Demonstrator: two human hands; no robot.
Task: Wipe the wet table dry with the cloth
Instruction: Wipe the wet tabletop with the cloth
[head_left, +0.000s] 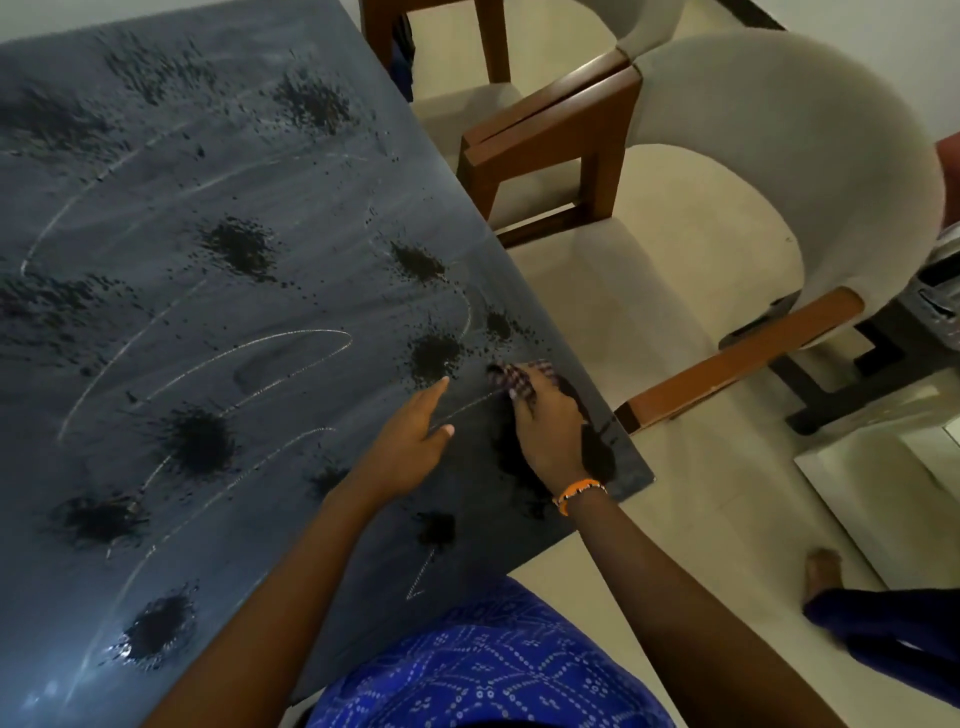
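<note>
Both forearms were bare, with no sleeves reaching into the lower half of the frame. An orange band (578, 492) with small pale beads circled the right wrist, just right of centre. At the bottom centre the person wore a bright blue garment (498, 670) printed with white dotted diamond patterns. A bare foot (822, 571) showed at lower right above dark blue cloth (893, 631).

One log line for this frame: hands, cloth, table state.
right hand: pressing checked cloth near table's right edge | left hand: open, flat on dark glossy table | water splotches: most remain
</note>
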